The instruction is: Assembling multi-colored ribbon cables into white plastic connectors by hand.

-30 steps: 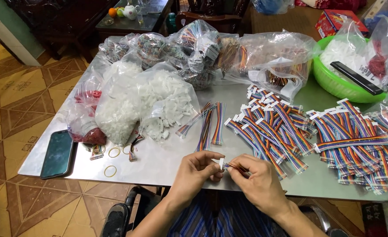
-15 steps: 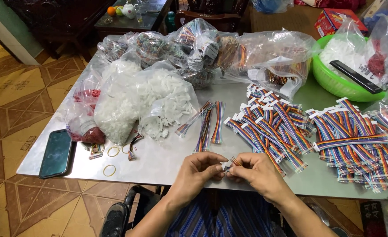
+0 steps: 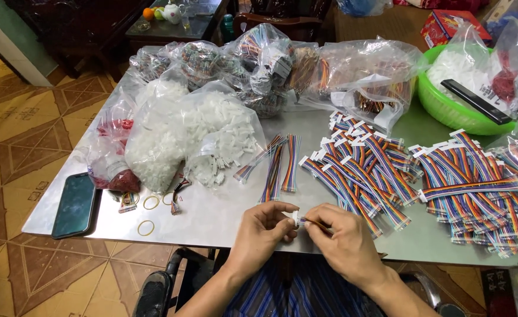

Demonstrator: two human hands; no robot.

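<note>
Hands (image 3: 306, 232) shifted slightly, white connector (image 3: 297, 218) mostly hidden

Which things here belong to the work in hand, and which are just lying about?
In hand: left hand and right hand pinching a white connector; ribbon cable pile; bag of white connectors.

Lying about: phone, rubber bands, green basin, remote.

A dark phone (image 3: 75, 205) lies flat at the left edge of the surface (image 3: 224, 217), its screen black. Just beside it sits a clear bag with red bits (image 3: 111, 158). Next to that is a big clear bag of white plastic pieces (image 3: 194, 135). More clear bags of coloured wires (image 3: 271, 64) stand behind. A red box (image 3: 451, 26) sits far back on the right.
</note>
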